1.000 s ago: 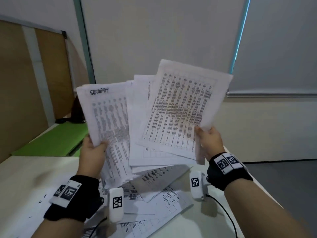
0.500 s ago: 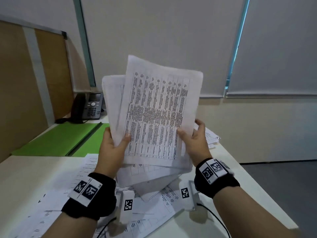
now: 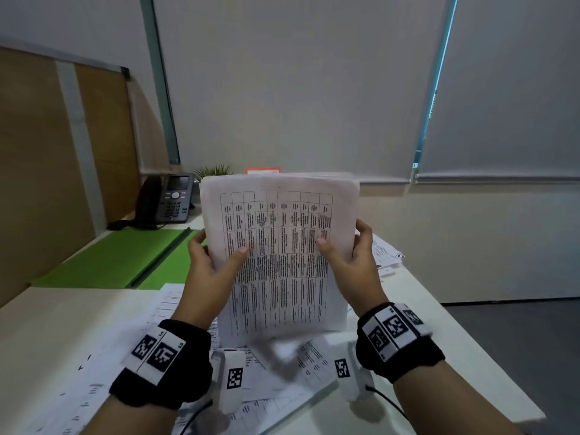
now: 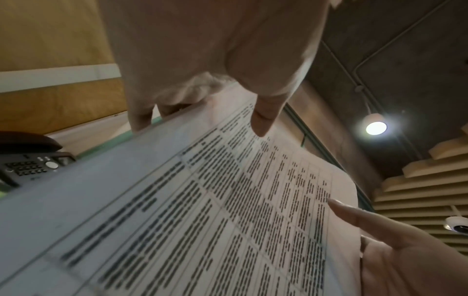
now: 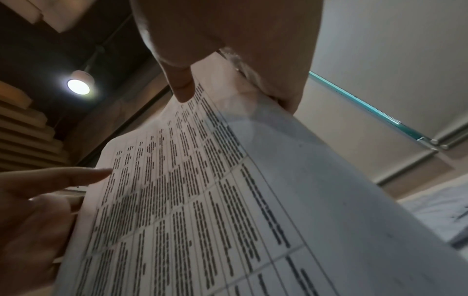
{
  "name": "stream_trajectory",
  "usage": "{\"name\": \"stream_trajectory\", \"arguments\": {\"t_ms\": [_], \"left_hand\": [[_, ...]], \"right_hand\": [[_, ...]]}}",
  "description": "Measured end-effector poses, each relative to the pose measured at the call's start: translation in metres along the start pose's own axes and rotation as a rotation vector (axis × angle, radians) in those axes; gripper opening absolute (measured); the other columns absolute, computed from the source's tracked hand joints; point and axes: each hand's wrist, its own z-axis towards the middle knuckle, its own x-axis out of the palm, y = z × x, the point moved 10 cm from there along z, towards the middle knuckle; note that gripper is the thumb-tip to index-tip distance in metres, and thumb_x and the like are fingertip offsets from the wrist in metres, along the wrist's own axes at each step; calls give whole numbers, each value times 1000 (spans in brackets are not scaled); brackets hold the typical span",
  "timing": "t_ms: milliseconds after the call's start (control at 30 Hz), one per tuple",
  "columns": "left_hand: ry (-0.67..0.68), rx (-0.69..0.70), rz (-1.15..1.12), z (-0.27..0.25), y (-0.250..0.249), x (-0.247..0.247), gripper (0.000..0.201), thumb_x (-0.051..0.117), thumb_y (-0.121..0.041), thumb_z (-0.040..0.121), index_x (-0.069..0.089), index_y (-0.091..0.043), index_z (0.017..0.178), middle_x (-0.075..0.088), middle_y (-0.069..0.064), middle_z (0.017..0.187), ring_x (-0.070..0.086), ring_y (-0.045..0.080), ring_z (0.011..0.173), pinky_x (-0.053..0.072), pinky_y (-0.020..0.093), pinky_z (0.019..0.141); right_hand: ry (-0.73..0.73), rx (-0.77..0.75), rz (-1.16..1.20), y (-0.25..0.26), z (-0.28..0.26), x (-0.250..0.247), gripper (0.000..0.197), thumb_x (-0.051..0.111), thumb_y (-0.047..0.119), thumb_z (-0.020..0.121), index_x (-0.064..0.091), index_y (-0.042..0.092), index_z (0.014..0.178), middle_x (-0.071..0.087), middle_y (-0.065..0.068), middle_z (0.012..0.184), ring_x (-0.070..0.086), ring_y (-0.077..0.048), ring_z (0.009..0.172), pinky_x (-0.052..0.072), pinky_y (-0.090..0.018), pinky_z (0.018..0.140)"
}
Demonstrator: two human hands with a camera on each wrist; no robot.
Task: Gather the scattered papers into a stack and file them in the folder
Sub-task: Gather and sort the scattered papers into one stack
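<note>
- Fingers curl round both side edges of the upright stack of white printed paper sheets (image 3: 279, 255): head view has the left hand (image 3: 208, 274) and right hand (image 3: 354, 265) each clamping it, thumbs flat on the gridded front page, above the pale smooth desk (image 3: 47, 334).
- Loose white printed pages (image 3: 282, 387) lie scattered beneath; the open flat green folder (image 3: 119, 259) sits well apart at the left, with a black desk phone (image 3: 169, 199) behind it.
- Left wrist view: thumb (image 4: 263, 120) pressing on print, the fingers behind the thin sheets.
- Right wrist view: same pinch, thumb (image 5: 181, 88) on top, with the paper blocking most of the room and a round ceiling lamp (image 5: 78, 86) glowing.
</note>
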Motion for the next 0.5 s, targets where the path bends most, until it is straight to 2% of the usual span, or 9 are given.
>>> {"name": "stream_trajectory", "arguments": {"t_ms": [33, 67, 133, 167, 233, 367, 433, 500], "left_hand": [[9, -17, 10, -1, 6, 1, 53, 59, -23, 89, 25, -20, 130, 55, -13, 107, 58, 9, 100, 47, 29, 85], [13, -23, 20, -3, 9, 3, 47, 55, -20, 91, 27, -18, 128, 54, -14, 104, 57, 8, 96, 48, 22, 78], [5, -10, 40, -5, 9, 5, 33, 49, -14, 95, 31, -20, 122, 52, -17, 98, 53, 0, 84, 45, 8, 59], [-4, 4, 43, -6, 6, 6, 28, 47, -12, 95, 32, -21, 117, 52, -17, 97, 52, -3, 83, 43, 6, 56], [-22, 35, 35, -5, -3, 5, 24, 46, -11, 96, 33, -22, 113, 53, -18, 97, 51, -6, 84, 41, 10, 61], [-39, 42, 2, -3, -4, 0, 27, 49, -10, 94, 32, -18, 114, 55, -14, 101, 53, -2, 88, 41, 17, 70], [13, -44, 59, -6, 13, 2, 33, 53, -12, 93, 29, -19, 116, 55, -10, 103, 54, 1, 90, 42, 20, 74], [100, -152, 172, -13, 35, 6, 33, 53, -18, 93, 30, -20, 117, 56, -3, 110, 57, 12, 94, 46, 29, 80]], "right_hand": [[3, 7, 6, -4, -2, 1, 53, 65, 31, 86, 28, 31, 124, 58, 13, 104, 62, -4, 90, 48, -13, 64], [0, 10, 12, -6, -4, 2, 48, 64, 29, 87, 31, 30, 122, 58, 13, 103, 62, -5, 91, 48, -13, 63], [-22, 8, 32, -9, -6, 3, 36, 60, 25, 90, 37, 28, 117, 59, 12, 100, 61, -5, 92, 48, -9, 60], [-37, 4, 52, -8, -6, 2, 30, 57, 23, 92, 38, 28, 115, 59, 12, 99, 60, -2, 90, 47, -6, 59], [-62, -13, 82, -2, -5, 0, 25, 54, 21, 94, 39, 26, 113, 59, 13, 98, 58, 2, 86, 46, -3, 58], [-47, -37, 89, 4, -4, 0, 26, 53, 18, 95, 39, 19, 116, 59, 10, 98, 58, 1, 84, 46, -3, 57], [-3, 5, 12, -7, -7, 5, 27, 53, 22, 94, 39, 20, 118, 59, 7, 98, 58, -3, 84, 46, -5, 55], [46, 75, -72, -22, -9, 9, 29, 52, 26, 95, 39, 19, 120, 58, 2, 102, 58, -10, 87, 46, -12, 56]]}}
